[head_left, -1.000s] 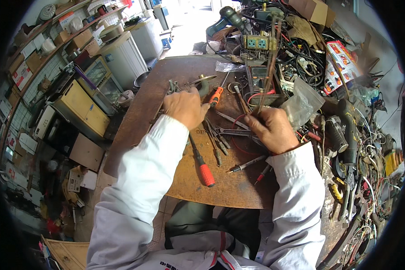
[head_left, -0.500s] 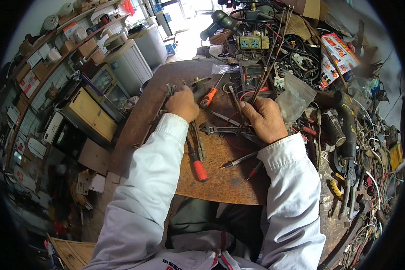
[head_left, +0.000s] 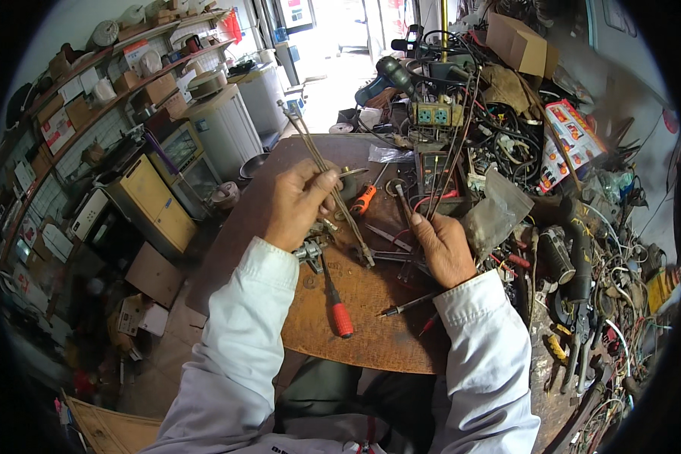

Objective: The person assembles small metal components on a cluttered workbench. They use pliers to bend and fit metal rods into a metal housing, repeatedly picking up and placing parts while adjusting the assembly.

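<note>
My left hand (head_left: 295, 210) is closed around a few thin metal rods (head_left: 351, 223), which tilt from upper left to lower right above the wooden table (head_left: 386, 344). Thumb and fingers of my right hand (head_left: 448, 248) pinch another bundle of long thin rods (head_left: 454, 155) that rises steeply toward the back. Below my left hand lie a small metal fitting (head_left: 309, 252) and a screwdriver with a red handle (head_left: 342, 319). An orange-handled screwdriver (head_left: 364, 200) rests between the hands. Partly hidden behind my right fingers is a steel wrench (head_left: 390, 256). A black test probe (head_left: 407, 306) lies nearer me.
A multimeter (head_left: 433, 168) stands at the table's back right, near a clear plastic bag (head_left: 498, 212). Cables (head_left: 499, 106), pliers (head_left: 580, 340) and a dark cylindrical tool (head_left: 579, 242) crowd the right side. Shelves (head_left: 129, 91) and cabinets (head_left: 157, 203) line the left.
My left hand has lifted off the table with the rods in it, uncovering the metal fitting. My right hand still grips its bundle, and the head view has shifted slightly.
</note>
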{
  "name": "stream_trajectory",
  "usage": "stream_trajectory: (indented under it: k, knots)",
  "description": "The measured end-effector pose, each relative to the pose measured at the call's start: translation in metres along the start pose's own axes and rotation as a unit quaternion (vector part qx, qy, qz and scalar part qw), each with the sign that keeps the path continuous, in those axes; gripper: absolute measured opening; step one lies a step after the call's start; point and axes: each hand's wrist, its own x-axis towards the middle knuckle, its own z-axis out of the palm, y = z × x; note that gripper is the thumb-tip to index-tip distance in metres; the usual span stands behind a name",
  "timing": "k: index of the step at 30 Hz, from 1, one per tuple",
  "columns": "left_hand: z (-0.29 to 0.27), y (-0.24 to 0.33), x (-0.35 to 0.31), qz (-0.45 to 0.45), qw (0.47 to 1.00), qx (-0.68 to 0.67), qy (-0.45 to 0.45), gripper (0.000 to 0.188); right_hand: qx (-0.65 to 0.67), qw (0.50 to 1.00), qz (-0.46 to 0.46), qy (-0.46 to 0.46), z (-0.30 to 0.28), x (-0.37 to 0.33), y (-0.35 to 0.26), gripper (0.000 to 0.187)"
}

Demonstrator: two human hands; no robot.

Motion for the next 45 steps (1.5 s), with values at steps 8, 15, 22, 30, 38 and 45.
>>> stream_trajectory:
  k: [8, 15, 22, 30, 38, 45]
  knots:
    - [0.024, -0.007, -0.02, 0.097, 0.994, -0.009, -0.053, 0.021, 0.073, 0.995, 0.014, -0.061, 0.033, -0.013, 0.001, 0.034]
    - [0.028, -0.013, -0.022, 0.13, 0.988, 0.015, -0.086, 0.021, 0.041, 0.99, 0.034, -0.132, 0.04, -0.018, -0.019, 0.032]
    - [0.03, -0.01, -0.023, 0.141, 0.978, 0.068, -0.135, 0.026, 0.025, 0.993, 0.007, -0.112, 0.048, -0.018, -0.007, 0.031]
    - [0.026, -0.013, -0.022, 0.062, 0.972, -0.064, -0.219, 0.023, 0.051, 0.989, -0.037, -0.132, 0.049, -0.018, -0.001, 0.033]
    - [0.023, -0.018, -0.023, 0.005, 0.96, -0.097, -0.262, 0.022, 0.076, 0.982, -0.044, -0.17, 0.048, -0.018, 0.002, 0.035]
    - [0.029, -0.02, -0.023, 0.062, 0.973, -0.043, -0.217, 0.016, 0.092, 0.979, -0.032, -0.18, 0.046, -0.017, -0.004, 0.04]
